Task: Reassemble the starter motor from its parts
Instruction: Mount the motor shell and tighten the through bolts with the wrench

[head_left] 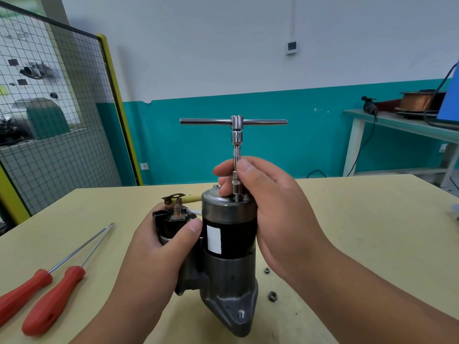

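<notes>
The starter motor (233, 232) stands upright on its nose housing in the middle of the tabletop (360, 232), end cap uppermost. It looks largely rebuilt: housing, black body, end cap and solenoid (171, 222) all sit together as one unit.

The step in hand appears to be running a through-bolt or cap screw down into the end cap. A T-handle driver (234, 135) stands vertically on the cap, and the right hand (278, 212) pinches its thin shaft between thumb and fingers (221, 171), low down near the cap. The left hand (161, 244) wraps round the solenoid, fingers curled about it, steadying the motor.

What seems left is the braided lead (191, 198). Its lug sits above the copper terminal stud (176, 209) with no nut visible on it.

By count there is one motor and one T-handle driver. Two loose nuts (272, 295) lie on the tabletop just right of the housing. Two red-handled screwdrivers (47, 301) lie side by side, well to the left.
</notes>
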A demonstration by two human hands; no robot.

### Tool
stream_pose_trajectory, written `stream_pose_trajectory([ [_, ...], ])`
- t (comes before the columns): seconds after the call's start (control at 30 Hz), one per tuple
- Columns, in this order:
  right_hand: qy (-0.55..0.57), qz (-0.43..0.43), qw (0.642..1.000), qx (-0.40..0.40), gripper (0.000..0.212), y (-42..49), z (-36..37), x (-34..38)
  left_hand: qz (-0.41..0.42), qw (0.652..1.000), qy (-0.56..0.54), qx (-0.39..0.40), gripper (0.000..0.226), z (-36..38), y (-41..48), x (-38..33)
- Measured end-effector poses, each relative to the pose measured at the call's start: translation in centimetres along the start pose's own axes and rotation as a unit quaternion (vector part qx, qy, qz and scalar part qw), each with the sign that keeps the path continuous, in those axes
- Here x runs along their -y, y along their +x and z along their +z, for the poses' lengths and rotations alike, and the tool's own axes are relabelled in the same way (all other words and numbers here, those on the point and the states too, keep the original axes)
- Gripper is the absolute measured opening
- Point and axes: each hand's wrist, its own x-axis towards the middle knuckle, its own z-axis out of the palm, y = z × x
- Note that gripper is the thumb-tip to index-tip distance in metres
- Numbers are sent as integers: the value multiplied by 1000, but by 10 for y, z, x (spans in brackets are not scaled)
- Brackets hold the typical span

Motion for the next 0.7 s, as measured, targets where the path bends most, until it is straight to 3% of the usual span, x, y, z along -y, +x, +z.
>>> stream_pose_trajectory([
  [0.53,9,-34,999,-7,14,1,4,-2,-17,1000,-21,3,43,1,1,2],
  [0.7,21,-9,1000,-7,22,1,1,-2,-21,999,-25,3,41,0,2,1],
])
